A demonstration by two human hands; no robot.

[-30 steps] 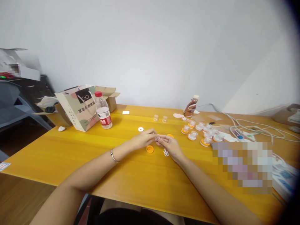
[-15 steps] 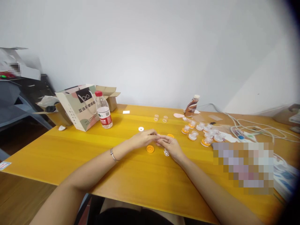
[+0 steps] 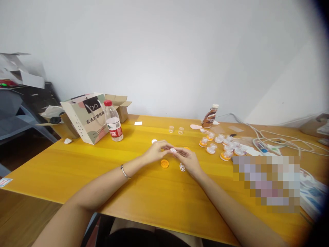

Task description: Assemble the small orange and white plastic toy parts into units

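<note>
Head view across a yellow table [image 3: 144, 199]; a paper bag [image 3: 82, 118] and a water bottle [image 3: 113, 125] stand toward its far left, while clear-and-orange parts [image 3: 212, 148] cluster toward the right; an orange cap [image 3: 165, 164] and a white wheel [image 3: 182, 167] lie just below the hands; left hand [image 3: 155, 152] and right hand [image 3: 186, 159] meet above the table, their fingertips [image 3: 166, 147] pinching a small lattice piece [image 3: 173, 150] between them, held up off the surface; it looks like light, stiff, thin plastic, perhaps brittle, so its rim seems the best place to hold
</note>
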